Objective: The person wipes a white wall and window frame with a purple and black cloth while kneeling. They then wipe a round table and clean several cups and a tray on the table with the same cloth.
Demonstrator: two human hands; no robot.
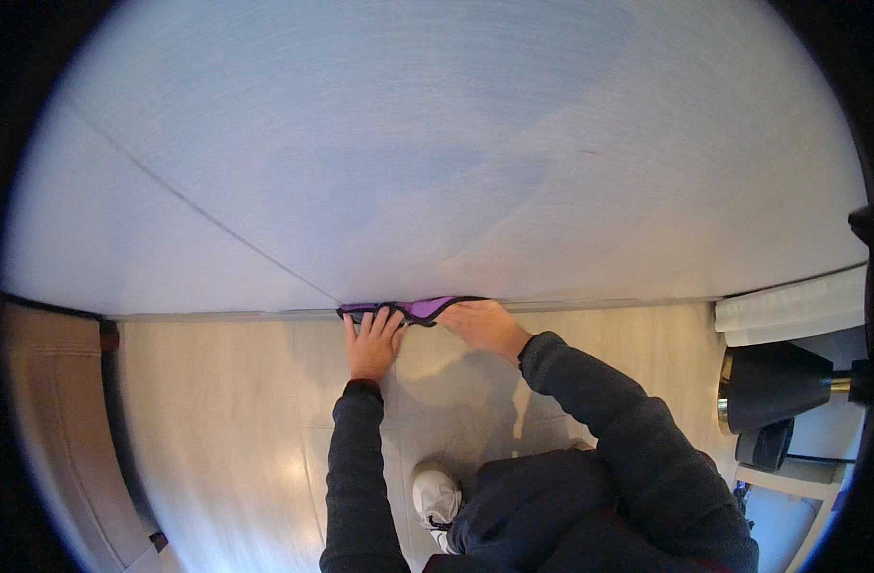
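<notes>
Where the pale wall (pixel 437 179) meets the floor, both hands are on a purple fabric item with black edging (pixel 430 307). Its exact kind cannot be told. My left hand (pixel 374 342) lays its spread fingers over the black left part, partly covering it. At the other end, my right hand (pixel 483 326) grips the item's lower edge, and the right fingertips are partly hidden. Between the hands the purple face shows, with its black border curving upward to the right along the wall.
Light wood-look flooring (pixel 215 401) lies under me, with a pale shoe (pixel 437 494) near my knee. A brown upholstered piece of furniture (pixel 57 415) stands at left. At right are a white curtain (pixel 788 304), a black lampshade (pixel 777 383) and a pale wooden frame (pixel 802 483).
</notes>
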